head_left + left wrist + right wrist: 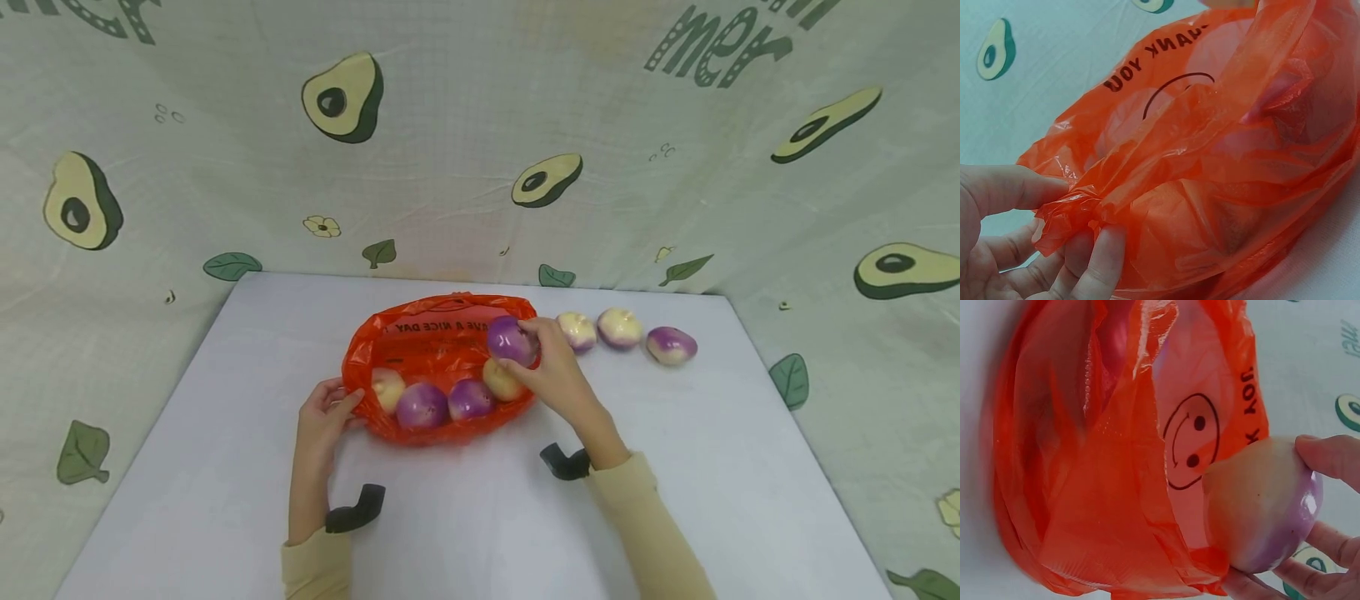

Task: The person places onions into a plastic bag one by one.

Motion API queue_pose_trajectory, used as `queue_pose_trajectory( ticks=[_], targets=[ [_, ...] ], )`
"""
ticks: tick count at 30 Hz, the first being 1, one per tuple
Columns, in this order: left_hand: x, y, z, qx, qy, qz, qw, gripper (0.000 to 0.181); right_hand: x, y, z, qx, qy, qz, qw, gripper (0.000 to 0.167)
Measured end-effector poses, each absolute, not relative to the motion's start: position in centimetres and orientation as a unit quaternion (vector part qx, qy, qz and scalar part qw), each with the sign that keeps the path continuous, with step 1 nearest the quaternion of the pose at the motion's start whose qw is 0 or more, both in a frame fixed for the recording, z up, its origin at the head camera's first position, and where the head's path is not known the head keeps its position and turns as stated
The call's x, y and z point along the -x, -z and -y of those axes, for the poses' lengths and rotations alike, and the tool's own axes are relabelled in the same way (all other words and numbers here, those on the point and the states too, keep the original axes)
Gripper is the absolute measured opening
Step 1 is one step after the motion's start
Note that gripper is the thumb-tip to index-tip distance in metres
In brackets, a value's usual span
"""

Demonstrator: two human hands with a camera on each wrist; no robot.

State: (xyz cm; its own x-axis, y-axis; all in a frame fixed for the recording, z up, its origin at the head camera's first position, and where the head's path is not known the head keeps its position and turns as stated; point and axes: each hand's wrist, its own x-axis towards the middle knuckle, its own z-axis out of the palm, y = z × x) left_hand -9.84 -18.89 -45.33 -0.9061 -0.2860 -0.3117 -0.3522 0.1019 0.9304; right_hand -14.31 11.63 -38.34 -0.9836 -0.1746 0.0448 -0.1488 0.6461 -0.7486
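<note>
Holding a red bag's edge [356,358] left, turnip [508,340] right, hands [327,412] [557,367] flank the open mouth [442,375].

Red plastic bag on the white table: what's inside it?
Four round, glossy purple-and-cream vegetables show inside the red plastic bag; the right hand holds another vegetable at the opening. Undersides, and anything beneath them, are hidden.

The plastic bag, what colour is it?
The plastic bag is bright red with black lettering, seen best in the head view.
</note>
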Motion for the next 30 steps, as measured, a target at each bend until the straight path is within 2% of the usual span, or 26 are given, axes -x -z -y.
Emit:
queue_pose_trajectory(
  ticks=[12, 21, 30],
  targets=[
    [9.9, 45.4, 18.9, 0.217, -0.638, -0.739, 0.028, 0.046, 16.0, 39.5, -10.3, 0.111, 0.32, -0.941, 0.011, 0.058],
    [9.9, 45.3, 18.8, 0.221, -0.634, -0.74, 0.04, 0.045, 16.5, 40.3, -9.4, 0.131, 0.219, -0.966, -0.037, 0.055],
    [9.8, 45.1, 18.8, 0.219, -0.629, -0.745, 0.041, 0.046, 16.8, 40.6, -8.7, 0.121, 0.211, -0.97, -0.02, 0.055]
  ],
)
